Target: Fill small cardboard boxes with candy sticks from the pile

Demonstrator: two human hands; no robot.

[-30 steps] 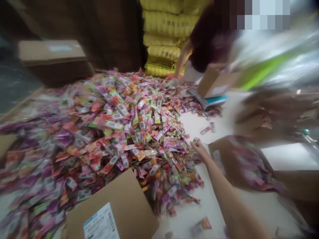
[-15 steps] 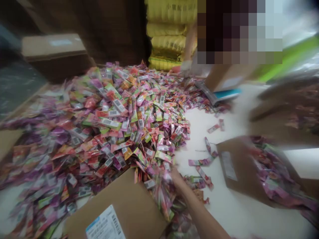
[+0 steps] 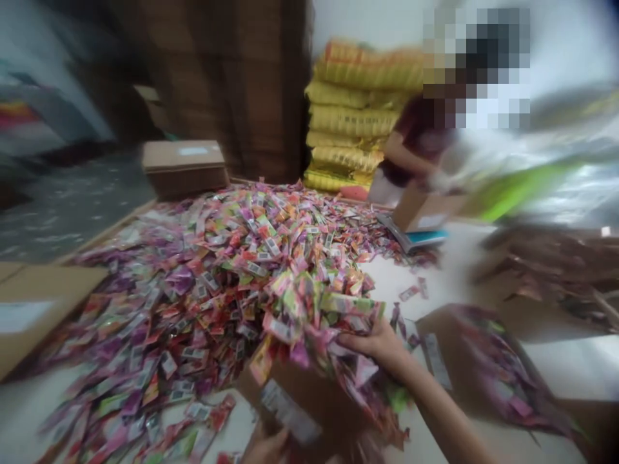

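A large heap of small snack packets (image 3: 232, 258), pink, purple, red and green with barcodes, spreads over the white table. My right hand (image 3: 380, 348) is closed round a loose bunch of packets (image 3: 309, 303), thumb toward the heap. Below that bunch, a cardboard box (image 3: 319, 386) with a white label tilts at the heap's near edge. My left hand (image 3: 268, 444) grips this box at its near left side, its fingers beside the label. Several packets hang at the box's right side, blurred; how full the box is cannot be seen.
At right stands another cardboard box (image 3: 435, 348) filled with packets. More boxes stand at left (image 3: 43, 309) and far left (image 3: 184, 167). A co-worker (image 3: 420, 142) stands across the table by a box (image 3: 418, 209) on a scale-like tray. Yellow sacks (image 3: 353, 122) are stacked behind.
My right hand has come up out of the heap's near edge with a bunch of packets. The box has shifted and tilted, and my left hand has come into view on it. The camera view has lifted.
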